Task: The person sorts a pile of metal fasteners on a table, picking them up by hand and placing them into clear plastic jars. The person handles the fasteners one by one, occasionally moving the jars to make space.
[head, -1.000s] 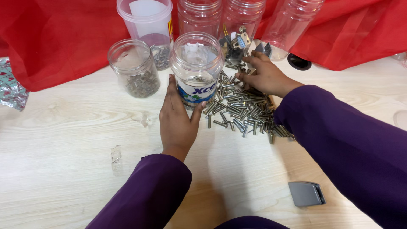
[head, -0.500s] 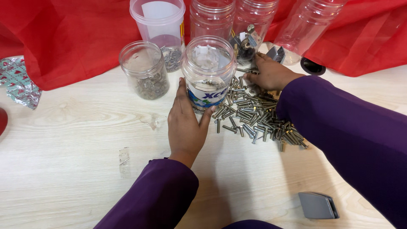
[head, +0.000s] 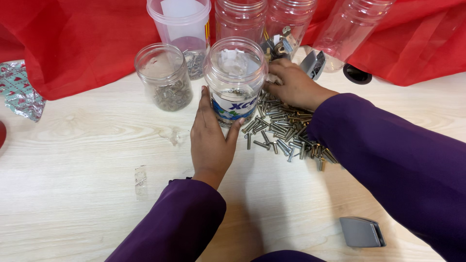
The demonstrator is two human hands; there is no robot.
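On pale wooden table [head: 73, 194], before red cloth [head: 73, 43]: open labelled clear jar [head: 234, 80], upright, steadied by left hand [head: 209, 140] cupped around base; right hand [head: 291, 85] curled, gathering from screw pile [head: 286, 131] alongside, exact pinch hidden; smaller jar [head: 165, 77] near.

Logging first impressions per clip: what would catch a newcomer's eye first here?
The heap of metal bolts at table centre, with the right hand resting at its far edge. Beside it the left hand grips an open clear jar, against the bright red cloth behind.
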